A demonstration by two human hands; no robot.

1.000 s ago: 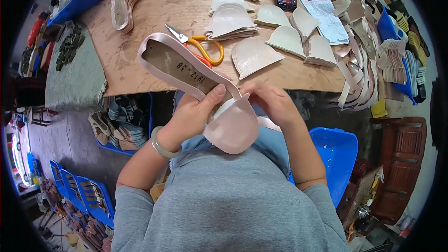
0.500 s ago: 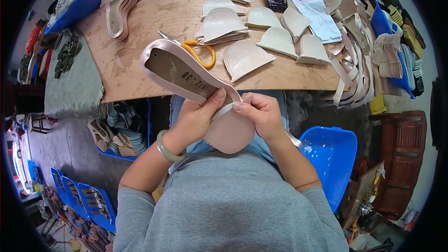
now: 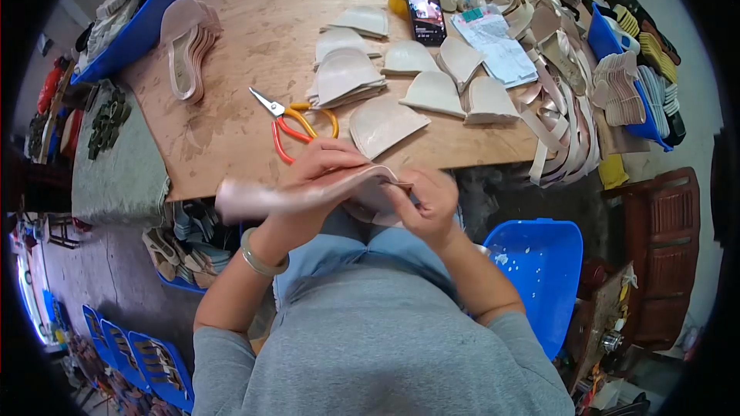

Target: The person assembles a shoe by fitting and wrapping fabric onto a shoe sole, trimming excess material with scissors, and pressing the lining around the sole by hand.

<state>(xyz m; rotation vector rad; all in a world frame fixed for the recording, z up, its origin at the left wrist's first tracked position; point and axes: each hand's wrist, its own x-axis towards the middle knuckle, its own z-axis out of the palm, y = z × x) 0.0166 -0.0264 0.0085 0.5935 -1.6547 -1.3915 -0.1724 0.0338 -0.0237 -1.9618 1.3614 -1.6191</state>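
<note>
And here's the pink shoe insole (image 3: pixel 270 199), held edge-on over the lap by the near edge of the bench (image 3: pixel 254 38), the left hand (image 3: pixel 325 160) with fingers clamped round its middle, the right hand (image 3: pixel 428 202) with fingers pinched, seemingly, on its rim through the blur, scissors (image 3: pixel 279 111) lying just beyond.

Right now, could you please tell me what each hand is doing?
Left hand: closed, holding the pink shoe piece.
Right hand: closed, pinching its edge.
</note>
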